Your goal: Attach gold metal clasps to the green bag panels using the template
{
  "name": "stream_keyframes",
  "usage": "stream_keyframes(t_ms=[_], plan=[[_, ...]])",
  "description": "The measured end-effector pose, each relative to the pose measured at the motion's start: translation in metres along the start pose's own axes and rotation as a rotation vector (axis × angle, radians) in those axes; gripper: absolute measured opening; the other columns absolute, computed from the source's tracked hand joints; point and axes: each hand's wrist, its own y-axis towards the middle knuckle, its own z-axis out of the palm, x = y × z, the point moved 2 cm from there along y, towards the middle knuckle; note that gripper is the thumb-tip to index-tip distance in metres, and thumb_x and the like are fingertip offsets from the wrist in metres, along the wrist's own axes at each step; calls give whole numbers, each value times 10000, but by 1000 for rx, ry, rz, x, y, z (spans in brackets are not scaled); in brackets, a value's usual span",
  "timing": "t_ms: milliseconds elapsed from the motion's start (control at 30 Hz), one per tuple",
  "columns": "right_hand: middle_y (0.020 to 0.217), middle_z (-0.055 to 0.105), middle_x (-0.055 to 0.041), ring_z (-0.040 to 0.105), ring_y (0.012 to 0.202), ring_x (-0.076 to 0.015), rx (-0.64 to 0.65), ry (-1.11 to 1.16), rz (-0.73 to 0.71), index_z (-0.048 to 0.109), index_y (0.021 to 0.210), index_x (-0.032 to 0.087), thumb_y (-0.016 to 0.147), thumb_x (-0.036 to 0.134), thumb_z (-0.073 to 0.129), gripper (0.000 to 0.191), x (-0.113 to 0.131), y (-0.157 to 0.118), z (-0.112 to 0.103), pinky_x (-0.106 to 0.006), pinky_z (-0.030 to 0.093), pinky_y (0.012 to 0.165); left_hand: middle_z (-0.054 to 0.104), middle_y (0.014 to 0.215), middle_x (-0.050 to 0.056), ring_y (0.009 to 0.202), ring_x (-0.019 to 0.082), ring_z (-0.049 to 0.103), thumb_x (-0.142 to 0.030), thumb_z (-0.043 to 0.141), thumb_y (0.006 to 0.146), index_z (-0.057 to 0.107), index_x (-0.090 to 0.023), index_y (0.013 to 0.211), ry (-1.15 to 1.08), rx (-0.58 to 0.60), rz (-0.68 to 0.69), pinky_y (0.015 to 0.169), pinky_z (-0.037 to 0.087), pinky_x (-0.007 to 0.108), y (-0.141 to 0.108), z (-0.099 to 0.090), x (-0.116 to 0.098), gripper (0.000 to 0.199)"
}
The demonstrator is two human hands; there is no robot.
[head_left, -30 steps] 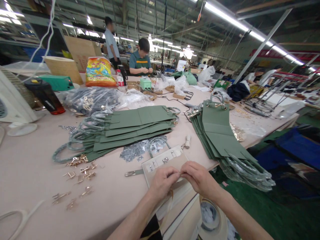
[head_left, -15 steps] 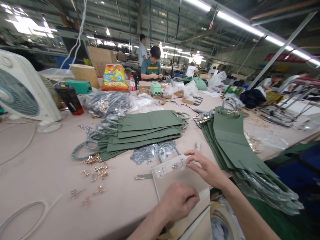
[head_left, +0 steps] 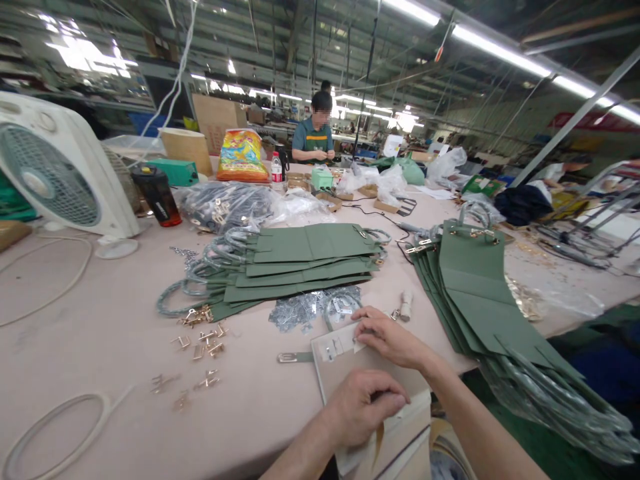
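A green bag with its beige inner side (head_left: 345, 365) facing up lies at the table's front edge. A strap with a metal plate (head_left: 294, 358) sticks out to its left. Near the bag's top edge, a pale strip with small metal fittings (head_left: 331, 349) shows. My right hand (head_left: 383, 337) bends its fingers down onto this strip, over a small white piece I cannot identify. Lower on the bag rests my left hand (head_left: 364, 408), curled with thumb against fingers; a tan strip (head_left: 379, 441) hangs below it. Whether that hand grips the strip is hidden.
Stacked green bags (head_left: 310, 243) lie beyond, others (head_left: 470, 280) at right. Metal plates (head_left: 295, 310) and gold-coloured fittings (head_left: 205, 347) are scattered nearby. A short pale peg-like piece (head_left: 406, 307) stands right. A fan (head_left: 60, 167) and tumbler (head_left: 157, 197) stand left. A co-worker (head_left: 313, 137) sits opposite.
My right hand has moved left along the pale strip, covering fittings that showed before. My left hand stays curled low on the bag, and the tan strip now shows under it. The view has shifted slightly.
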Motion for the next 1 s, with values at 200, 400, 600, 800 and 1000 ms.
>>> stream_keyframes(t_ms=[200,400,600,800,1000], plan=[[1322,595,-74,566,1259,-254,-28,-8,3,703,951,237,945,193,650,70,-8,-2,5,-432,419,1127,724,789,57,667,148,560,-424,651,943,838,-167,1006,-34,-8,7,659,418,250,1,-1,-2,324],[1350,641,-82,587,1256,-280,-42,49,42,649,1325,269,806,225,827,550,-17,3,1,-444,427,1125,687,709,31,588,121,476,-410,646,956,839,-169,979,-48,7,-2,614,391,243,0,-2,-5,310],[1067,747,-49,675,1033,-261,-44,175,127,777,1028,233,797,288,844,247,-23,20,4,-382,494,964,784,846,74,740,170,652,-385,654,958,840,-172,997,-112,-22,12,764,492,264,-2,1,-6,286],[1012,760,-59,681,1006,-249,-328,173,61,783,957,241,893,363,770,138,-32,9,27,-380,507,956,768,845,67,555,104,500,-500,660,939,804,-167,1134,-234,-207,-233,562,408,235,-7,0,0,412],[1093,766,-81,692,1051,-245,-646,296,100,760,1060,225,988,445,635,263,-35,-7,22,-379,518,974,709,836,14,645,120,533,-434,626,964,417,-154,1585,-190,-200,-301,641,423,248,-17,-8,0,712]])
